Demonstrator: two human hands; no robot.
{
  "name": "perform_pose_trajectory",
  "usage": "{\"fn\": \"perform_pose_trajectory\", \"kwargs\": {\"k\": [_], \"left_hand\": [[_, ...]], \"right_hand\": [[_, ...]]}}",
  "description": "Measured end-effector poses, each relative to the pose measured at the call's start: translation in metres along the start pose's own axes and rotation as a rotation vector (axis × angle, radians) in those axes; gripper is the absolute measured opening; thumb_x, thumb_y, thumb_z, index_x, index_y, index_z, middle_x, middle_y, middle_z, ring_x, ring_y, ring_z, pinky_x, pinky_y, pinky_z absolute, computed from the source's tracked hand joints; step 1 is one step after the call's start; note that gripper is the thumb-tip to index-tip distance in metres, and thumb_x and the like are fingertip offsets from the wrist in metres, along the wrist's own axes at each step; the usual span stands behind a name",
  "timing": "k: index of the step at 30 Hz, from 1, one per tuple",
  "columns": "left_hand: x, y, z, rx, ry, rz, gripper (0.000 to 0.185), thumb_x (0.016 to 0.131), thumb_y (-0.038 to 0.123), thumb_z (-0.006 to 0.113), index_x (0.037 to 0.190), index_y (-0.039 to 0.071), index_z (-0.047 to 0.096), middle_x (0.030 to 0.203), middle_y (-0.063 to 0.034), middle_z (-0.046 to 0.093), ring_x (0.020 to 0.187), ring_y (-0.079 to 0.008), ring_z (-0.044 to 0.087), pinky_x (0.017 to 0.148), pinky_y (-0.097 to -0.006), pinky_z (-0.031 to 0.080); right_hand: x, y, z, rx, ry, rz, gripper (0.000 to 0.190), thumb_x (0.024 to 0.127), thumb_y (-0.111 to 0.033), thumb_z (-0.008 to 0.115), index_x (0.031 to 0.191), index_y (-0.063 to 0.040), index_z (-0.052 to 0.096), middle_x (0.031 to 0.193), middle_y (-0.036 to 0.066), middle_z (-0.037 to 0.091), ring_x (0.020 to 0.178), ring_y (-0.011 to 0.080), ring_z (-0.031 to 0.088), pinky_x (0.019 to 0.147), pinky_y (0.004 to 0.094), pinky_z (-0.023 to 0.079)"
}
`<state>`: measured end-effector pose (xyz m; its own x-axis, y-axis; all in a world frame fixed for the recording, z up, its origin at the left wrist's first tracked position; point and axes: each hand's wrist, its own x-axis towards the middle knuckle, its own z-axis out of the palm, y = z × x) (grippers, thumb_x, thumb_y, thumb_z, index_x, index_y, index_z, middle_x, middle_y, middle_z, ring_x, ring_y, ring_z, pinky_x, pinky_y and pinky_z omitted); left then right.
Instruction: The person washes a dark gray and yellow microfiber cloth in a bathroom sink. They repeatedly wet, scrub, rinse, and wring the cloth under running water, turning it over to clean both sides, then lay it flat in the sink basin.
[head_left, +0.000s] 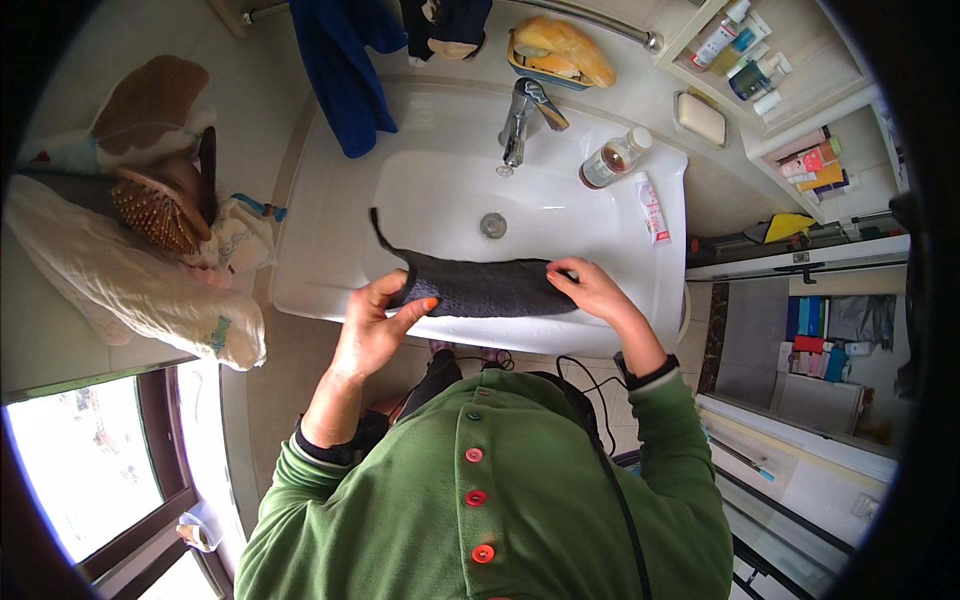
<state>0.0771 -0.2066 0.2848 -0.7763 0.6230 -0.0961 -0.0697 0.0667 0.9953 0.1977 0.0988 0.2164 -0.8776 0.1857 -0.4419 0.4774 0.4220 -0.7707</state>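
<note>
A dark grey cloth (487, 286) with a thin hanging loop is stretched out between my two hands, over the front rim of a white washbasin (435, 180). My left hand (377, 324) pinches its left end between thumb and fingers. At the opposite end, my right hand (589, 289) grips the cloth near its upper corner. Beyond the cloth lie the metal drain (493, 225) and a chrome faucet (517, 124), whose spout points down into the basin.
On the basin's right side are a capped bottle (611, 161) and a tube (652, 210). A soap dish (700, 120) and a blue tray (551, 73) sit behind. Blue fabric (349, 82) hangs over the back left rim. A wooden hairbrush (161, 210) rests at left above white cloth (150, 277).
</note>
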Motion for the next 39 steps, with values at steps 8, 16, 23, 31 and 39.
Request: {"fn": "perform_pose_trajectory", "kwargs": {"k": [8, 16, 23, 31, 39], "left_hand": [[-0.015, 0.037, -0.024, -0.099, 0.092, 0.116, 0.007, 0.081, 0.0, 0.068, 0.085, -0.002, 0.063, 0.078, 0.0002, 0.058, 0.072, -0.007, 0.05, 0.069, -0.0214, 0.041], [-0.026, 0.036, -0.039, -0.048, 0.184, 0.104, 0.009, 0.081, 0.003, 0.069, 0.085, -0.001, 0.062, 0.078, 0.0016, 0.057, 0.073, -0.006, 0.049, 0.069, -0.0206, 0.04], [-0.024, 0.035, -0.043, -0.035, 0.182, 0.088, 0.01, 0.081, 0.003, 0.069, 0.084, -0.001, 0.06, 0.078, 0.0022, 0.056, 0.073, -0.0056, 0.047, 0.068, -0.0202, 0.04], [-0.015, 0.03, -0.043, -0.08, 0.228, 0.082, 0.01, 0.081, 0.002, 0.069, 0.084, -0.001, 0.06, 0.077, 0.0023, 0.055, 0.073, -0.0062, 0.047, 0.067, -0.0199, 0.038], [-0.02, 0.033, -0.04, -0.054, 0.238, 0.007, 0.013, 0.08, 0.004, 0.071, 0.085, -0.001, 0.06, 0.079, 0.0018, 0.056, 0.073, -0.0063, 0.047, 0.068, -0.0204, 0.038]], "right_hand": [[0.09, -0.021, -0.018, 0.523, 0.232, 0.077, 0.041, 0.092, -0.022, 0.054, 0.127, -0.002, 0.046, 0.105, 0.008, 0.057, 0.093, 0.0197, 0.058, 0.077, 0.0327, 0.05], [0.143, -0.064, -0.064, 1.07, 0.212, -0.104, 0.023, 0.092, -0.021, 0.056, 0.104, -0.002, 0.054, 0.099, 0.01, 0.059, 0.088, 0.0212, 0.058, 0.081, 0.0372, 0.051], [0.149, -0.084, -0.07, 1.086, 0.234, -0.15, 0.02, 0.091, -0.021, 0.057, 0.102, -0.004, 0.055, 0.098, 0.009, 0.06, 0.087, 0.0191, 0.058, 0.078, 0.0349, 0.049], [0.153, -0.037, -0.023, 0.726, 0.372, -0.231, 0.021, 0.093, -0.019, 0.048, 0.111, -0.009, 0.054, 0.097, 0.007, 0.061, 0.073, 0.0175, 0.059, 0.064, 0.0289, 0.048], [0.178, 0.062, 0.102, -0.808, -0.163, 0.286, 0.07, 0.085, -0.012, 0.045, 0.146, -0.029, 0.016, 0.113, 0.014, 0.062, 0.103, 0.0294, 0.061, 0.084, 0.0399, 0.048]]}}
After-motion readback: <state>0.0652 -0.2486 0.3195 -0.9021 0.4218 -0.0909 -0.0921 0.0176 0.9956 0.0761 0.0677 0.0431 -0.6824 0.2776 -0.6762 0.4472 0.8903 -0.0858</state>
